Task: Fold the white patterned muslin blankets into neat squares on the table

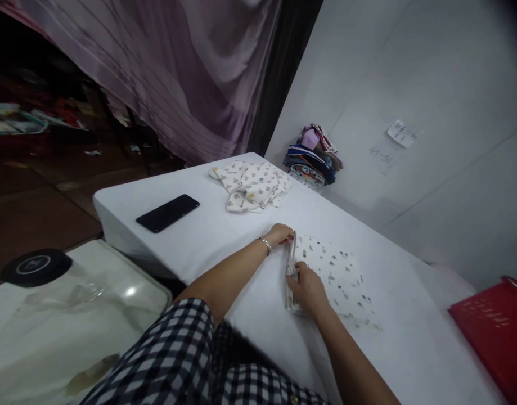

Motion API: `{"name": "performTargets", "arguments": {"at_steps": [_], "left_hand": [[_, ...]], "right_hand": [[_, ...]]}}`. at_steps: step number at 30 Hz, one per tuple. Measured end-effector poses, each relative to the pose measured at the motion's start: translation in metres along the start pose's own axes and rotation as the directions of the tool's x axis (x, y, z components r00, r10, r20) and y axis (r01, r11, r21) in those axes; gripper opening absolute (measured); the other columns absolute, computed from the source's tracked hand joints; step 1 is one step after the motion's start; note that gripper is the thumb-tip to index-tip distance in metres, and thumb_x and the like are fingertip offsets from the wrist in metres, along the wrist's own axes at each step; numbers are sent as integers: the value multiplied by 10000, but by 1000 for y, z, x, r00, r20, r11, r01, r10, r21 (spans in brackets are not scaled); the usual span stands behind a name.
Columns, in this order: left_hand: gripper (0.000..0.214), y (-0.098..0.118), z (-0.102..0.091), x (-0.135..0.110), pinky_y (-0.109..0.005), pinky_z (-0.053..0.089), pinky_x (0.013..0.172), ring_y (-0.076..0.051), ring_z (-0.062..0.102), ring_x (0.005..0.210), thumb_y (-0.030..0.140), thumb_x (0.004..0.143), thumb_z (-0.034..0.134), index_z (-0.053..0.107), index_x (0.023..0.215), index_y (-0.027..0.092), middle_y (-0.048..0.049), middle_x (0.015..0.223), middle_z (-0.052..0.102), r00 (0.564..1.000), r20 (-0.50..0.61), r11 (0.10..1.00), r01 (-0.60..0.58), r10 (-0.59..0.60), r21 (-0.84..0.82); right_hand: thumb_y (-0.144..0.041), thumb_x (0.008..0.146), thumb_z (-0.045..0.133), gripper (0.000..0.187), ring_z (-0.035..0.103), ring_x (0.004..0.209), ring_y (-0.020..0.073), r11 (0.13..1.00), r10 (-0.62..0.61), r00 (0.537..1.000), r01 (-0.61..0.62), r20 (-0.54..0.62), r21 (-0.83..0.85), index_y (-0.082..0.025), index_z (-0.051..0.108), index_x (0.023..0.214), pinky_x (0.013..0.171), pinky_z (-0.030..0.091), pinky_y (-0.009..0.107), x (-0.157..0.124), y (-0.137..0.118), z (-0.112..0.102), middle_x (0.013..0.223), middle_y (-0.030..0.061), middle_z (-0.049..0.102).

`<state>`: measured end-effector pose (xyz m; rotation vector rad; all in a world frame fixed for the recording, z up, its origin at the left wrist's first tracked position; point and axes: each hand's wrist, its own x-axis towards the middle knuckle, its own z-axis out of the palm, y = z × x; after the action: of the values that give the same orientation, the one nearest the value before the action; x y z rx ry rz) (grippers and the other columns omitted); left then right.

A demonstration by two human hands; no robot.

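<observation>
A folded white cloth with a small grey print (pixel 336 270) lies flat on the white table, and clear plastic seems to cover it. At its far left corner, my left hand (pixel 280 234) pinches the edge with closed fingers. My right hand (pixel 309 286) grips the same left edge nearer to me, thumb and fingers closed around it. Between the two hands the edge looks thick and layered. A second white cloth with a grey and yellow print (pixel 253 184) lies loosely crumpled farther back on the table.
A black phone (pixel 168 213) lies at the table's left. Folded clothes (pixel 311 157) are stacked against the wall at the back. A red bag or folder (pixel 494 332) is at the right. At lower left stands a pale surface with a round black object (pixel 36 266).
</observation>
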<state>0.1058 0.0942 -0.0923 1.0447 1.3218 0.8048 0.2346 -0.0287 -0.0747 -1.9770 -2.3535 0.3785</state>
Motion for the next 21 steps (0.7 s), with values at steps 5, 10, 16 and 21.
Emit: {"name": "performTargets", "arguments": {"at_steps": [5, 10, 16, 21], "left_hand": [[225, -11, -4, -19, -176, 359, 429, -61, 515, 453, 312, 816, 526, 575, 859, 97, -44, 714, 644, 1000, -15, 1000, 0, 0, 18], [304, -16, 9, -34, -197, 359, 421, -99, 519, 438, 419, 722, 602, 584, 689, 117, -10, 525, 574, 998, 43, 991, -40, 35, 129], [176, -9, 19, -32, -206, 373, 508, -120, 517, 529, 276, 627, 647, 564, 540, 147, 13, 435, 489, 993, -8, 953, -112, 119, 280], [96, -8, 30, -29, -209, 393, 511, -119, 525, 538, 233, 681, 571, 593, 686, 139, 5, 531, 530, 990, -38, 960, -120, 133, 253]], "right_hand": [[-334, 803, 475, 289, 549, 729, 182, 999, -20, 1000, 21, -21, 36, -171, 506, 1040, 597, 305, 250, 2, 4, 2, 826, 58, 617], [-351, 787, 503, 343, 539, 709, 172, 990, -56, 998, 56, 2, 133, -173, 518, 1081, 606, 338, 243, 0, 11, 0, 766, 33, 596], [-319, 795, 506, 469, 540, 849, 197, 988, -154, 986, 153, -56, -21, -165, 443, 1234, 677, 396, 265, -25, 7, 1, 1035, 96, 537], [-215, 797, 485, 482, 507, 936, 216, 957, -284, 944, 269, -168, -106, -168, 408, 1270, 719, 446, 294, -44, 7, 13, 1084, 110, 487]]}}
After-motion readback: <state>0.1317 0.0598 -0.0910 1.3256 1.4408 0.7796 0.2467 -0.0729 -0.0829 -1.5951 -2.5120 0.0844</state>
